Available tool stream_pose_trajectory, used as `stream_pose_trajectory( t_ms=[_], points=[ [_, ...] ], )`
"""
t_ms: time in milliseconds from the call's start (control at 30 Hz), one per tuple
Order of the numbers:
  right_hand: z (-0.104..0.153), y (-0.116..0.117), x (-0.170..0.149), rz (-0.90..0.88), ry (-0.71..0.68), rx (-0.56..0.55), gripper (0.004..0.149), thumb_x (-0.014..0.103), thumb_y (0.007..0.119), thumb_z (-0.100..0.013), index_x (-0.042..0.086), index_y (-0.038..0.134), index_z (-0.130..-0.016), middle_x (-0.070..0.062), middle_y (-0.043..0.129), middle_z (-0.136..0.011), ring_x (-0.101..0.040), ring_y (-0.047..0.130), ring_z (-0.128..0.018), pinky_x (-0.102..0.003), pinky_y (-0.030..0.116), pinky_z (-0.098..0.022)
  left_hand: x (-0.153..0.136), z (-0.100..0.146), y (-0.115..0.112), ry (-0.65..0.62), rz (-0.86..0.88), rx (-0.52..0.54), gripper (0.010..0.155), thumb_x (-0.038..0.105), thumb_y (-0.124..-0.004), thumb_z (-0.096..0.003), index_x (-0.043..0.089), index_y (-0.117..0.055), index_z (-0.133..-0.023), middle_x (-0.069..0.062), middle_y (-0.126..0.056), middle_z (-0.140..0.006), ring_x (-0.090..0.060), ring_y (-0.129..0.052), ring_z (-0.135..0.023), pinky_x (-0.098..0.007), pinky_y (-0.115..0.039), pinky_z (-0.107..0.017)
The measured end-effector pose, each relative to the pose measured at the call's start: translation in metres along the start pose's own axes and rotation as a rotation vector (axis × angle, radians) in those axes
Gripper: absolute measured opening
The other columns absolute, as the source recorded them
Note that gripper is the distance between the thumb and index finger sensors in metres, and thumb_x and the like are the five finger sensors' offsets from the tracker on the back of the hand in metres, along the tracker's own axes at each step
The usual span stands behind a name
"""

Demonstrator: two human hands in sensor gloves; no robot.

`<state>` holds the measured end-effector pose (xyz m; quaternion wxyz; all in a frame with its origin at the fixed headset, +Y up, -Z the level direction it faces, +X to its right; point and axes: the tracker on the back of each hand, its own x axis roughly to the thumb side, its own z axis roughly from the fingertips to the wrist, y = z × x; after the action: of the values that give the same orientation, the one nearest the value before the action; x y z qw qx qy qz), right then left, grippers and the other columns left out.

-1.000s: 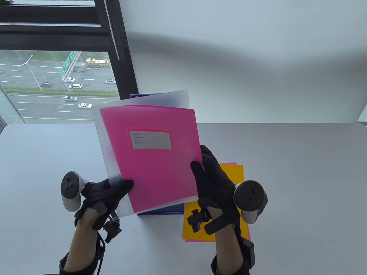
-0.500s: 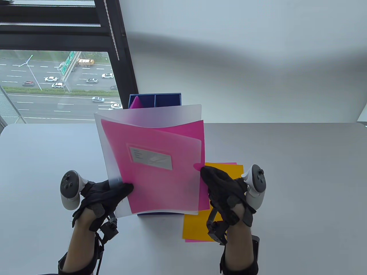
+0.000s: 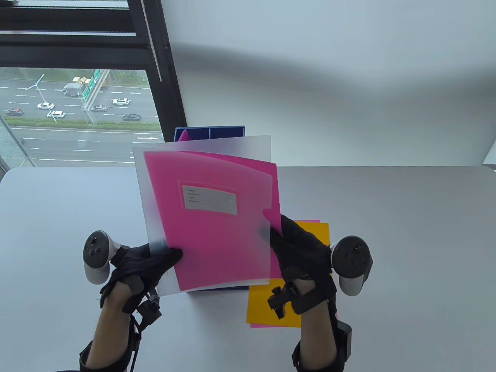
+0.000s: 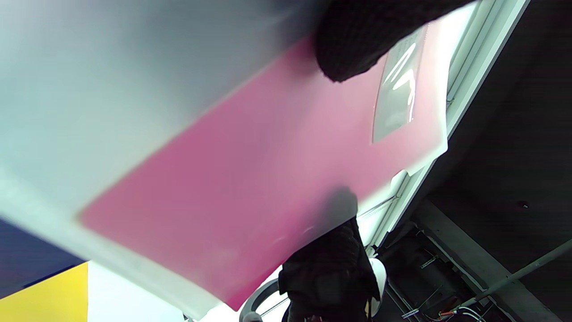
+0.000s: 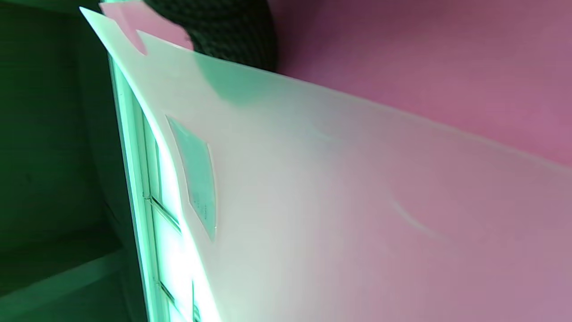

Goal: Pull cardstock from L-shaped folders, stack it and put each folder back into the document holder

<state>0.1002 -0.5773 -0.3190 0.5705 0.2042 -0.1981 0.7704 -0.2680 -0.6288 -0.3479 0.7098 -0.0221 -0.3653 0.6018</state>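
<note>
A frosted, translucent plastic L-shaped folder (image 3: 209, 217) is being held up above the table, tilted slightly, its front sheet bowing away from the back sheet along the top and right edges. Inside it, a bright pink cardstock sheet (image 3: 221, 240) is showing through the plastic, its right edge sticking out just past the folder's front sheet. A pale rectangular label (image 3: 209, 199) is sitting on the folder's front. Behind it, a blue document holder (image 3: 226, 131) with 2 visible compartments is standing upright, something pink peeking from the left one. On the table to the right, an orange cardstock sheet (image 3: 267, 306) is lying flat on another pink sheet (image 3: 271, 326).
</note>
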Motion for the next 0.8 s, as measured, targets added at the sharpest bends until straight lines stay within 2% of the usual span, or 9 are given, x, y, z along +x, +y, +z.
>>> stream_pose_trajectory(
  t_ms=[100,400,500,800],
  points=[
    [0.001,0.003,0.004,0.064,-0.039,-0.035,0.04,0.037,0.084,-0.059,0.027,0.079,-0.098,0.0,0.098,-0.08,-0.017,0.105,-0.054,-0.048,0.066,-0.072,-0.002,0.0,0.0,0.002,0.006,0.013,0.046,0.04,-0.074,-0.0603,0.012,-0.086,-0.095,-0.009,-0.098,-0.079,-0.035,-0.101,-0.068,-0.059,-0.067,-0.068],
    [0.003,0.0,0.004,0.084,-0.046,-0.072,0.04,0.038,0.076,-0.062,0.025,0.076,-0.1,0.002,0.096,-0.078,-0.015,0.102,-0.051,-0.048,0.065,-0.072,0.002,-0.001,-0.001,-0.037,0.019,0.027,0.049,0.037,-0.072,-0.0606,0.015,-0.076,-0.104,-0.008,-0.099,-0.078,-0.033,-0.103,-0.068,-0.057,-0.068,-0.068],
    [0.006,-0.008,0.004,0.116,-0.052,-0.151,0.041,0.039,0.076,-0.062,0.025,0.076,-0.1,0.002,0.096,-0.077,-0.014,0.101,-0.049,-0.047,0.066,-0.071,0.004,0.001,0.002,-0.059,0.04,0.053,0.049,0.037,-0.073,-0.0606,0.015,-0.076,-0.104,-0.008,-0.099,-0.078,-0.033,-0.103,-0.067,-0.057,-0.068,-0.068],
    [0.019,-0.045,0.004,0.307,-0.068,-0.382,0.041,0.039,0.08,-0.061,0.023,0.077,-0.099,0.002,0.098,-0.073,-0.013,0.101,-0.045,-0.046,0.068,-0.069,0.008,0.013,0.022,-0.038,-0.039,0.114,0.048,0.036,-0.073,-0.0603,0.014,-0.078,-0.102,-0.008,-0.099,-0.077,-0.034,-0.103,-0.066,-0.058,-0.068,-0.068]
  ],
)
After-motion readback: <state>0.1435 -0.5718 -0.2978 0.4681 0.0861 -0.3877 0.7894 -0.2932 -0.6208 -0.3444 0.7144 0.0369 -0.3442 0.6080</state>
